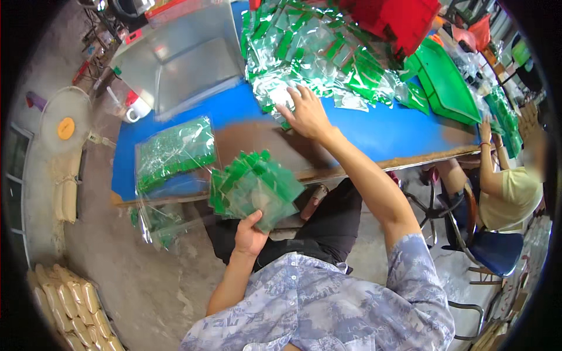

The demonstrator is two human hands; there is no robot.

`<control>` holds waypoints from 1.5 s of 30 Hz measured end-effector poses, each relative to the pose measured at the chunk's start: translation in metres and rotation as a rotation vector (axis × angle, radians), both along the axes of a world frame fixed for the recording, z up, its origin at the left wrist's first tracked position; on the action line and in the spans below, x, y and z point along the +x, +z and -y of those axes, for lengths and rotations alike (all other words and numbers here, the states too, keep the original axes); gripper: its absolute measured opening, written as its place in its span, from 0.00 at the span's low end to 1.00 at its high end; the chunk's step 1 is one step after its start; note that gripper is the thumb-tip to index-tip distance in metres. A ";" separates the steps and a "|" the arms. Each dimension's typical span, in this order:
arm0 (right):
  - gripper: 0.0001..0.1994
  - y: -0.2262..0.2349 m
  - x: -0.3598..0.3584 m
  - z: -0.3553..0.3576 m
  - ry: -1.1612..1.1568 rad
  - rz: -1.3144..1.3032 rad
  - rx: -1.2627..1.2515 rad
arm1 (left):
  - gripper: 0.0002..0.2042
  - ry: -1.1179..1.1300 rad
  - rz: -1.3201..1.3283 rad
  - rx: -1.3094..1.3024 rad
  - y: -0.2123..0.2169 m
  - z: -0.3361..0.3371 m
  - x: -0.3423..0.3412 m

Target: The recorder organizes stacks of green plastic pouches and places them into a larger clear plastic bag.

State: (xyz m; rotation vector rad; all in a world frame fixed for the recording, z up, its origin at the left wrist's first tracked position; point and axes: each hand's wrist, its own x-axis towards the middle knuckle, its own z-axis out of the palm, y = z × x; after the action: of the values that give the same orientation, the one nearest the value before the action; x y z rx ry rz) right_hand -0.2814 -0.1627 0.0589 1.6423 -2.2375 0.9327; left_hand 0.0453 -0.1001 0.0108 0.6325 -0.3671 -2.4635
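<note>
We see our left hand at about six o'clock, fingers curled up around a fanned stack of small green packets, thumb pinching the lower edge; held low over the lap, it looks kept together as a gathered bundle. We cannot count the packets in it, they overlap too much.

Our right hand reaches out toward twelve o'clock, fingers spread and flat, the tips resting on the near edge of a loose heap of clear-and-green packets. The heap lies on the blue table, far too many to count.

At nine o'clock from the stack lies one clear bag filled with green packets, near the table's edge; a second bag hangs below the edge. Beyond it, at eleven o'clock, stands one clear plastic box. At two o'clock we see green trays and a red crate. At three o'clock another person in a yellow shirt sits on a blue chair.
</note>
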 end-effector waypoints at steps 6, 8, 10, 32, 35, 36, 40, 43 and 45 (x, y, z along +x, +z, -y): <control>0.30 -0.014 0.052 -0.024 0.291 -0.265 0.214 | 0.28 0.093 0.033 -0.093 0.005 0.007 0.029; 0.26 0.000 0.068 -0.057 0.387 -0.267 0.192 | 0.27 0.102 0.034 -0.111 0.008 0.011 0.031; 0.18 0.013 0.079 -0.072 0.815 0.326 0.255 | 0.27 0.079 0.050 -0.131 0.011 0.015 0.031; 0.31 0.014 0.019 -0.071 0.002 -0.106 0.109 | 0.30 -0.041 -0.018 -0.101 -0.002 0.015 0.032; 0.34 -0.019 0.055 -0.043 -0.241 -0.327 0.234 | 0.30 -0.022 0.002 -0.079 -0.002 0.015 0.033; 0.30 -0.018 0.065 -0.040 -0.101 -0.327 0.225 | 0.30 -0.025 0.008 -0.084 -0.001 0.018 0.034; 0.15 -0.012 0.088 -0.061 0.432 -0.045 0.108 | 0.30 0.038 -0.019 -0.142 0.001 0.021 0.039; 0.13 -0.003 0.097 -0.085 0.680 0.376 0.086 | 0.28 0.048 -0.005 -0.145 0.000 0.021 0.035; 0.13 0.000 0.102 -0.093 0.593 0.607 -0.001 | 0.27 0.028 0.008 -0.125 -0.001 0.019 0.031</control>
State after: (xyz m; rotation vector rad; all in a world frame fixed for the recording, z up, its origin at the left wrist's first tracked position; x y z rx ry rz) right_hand -0.1796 -0.0692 0.0590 2.3230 -2.0666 1.7750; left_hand 0.0767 -0.1189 0.0097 0.5909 -0.5077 -2.3902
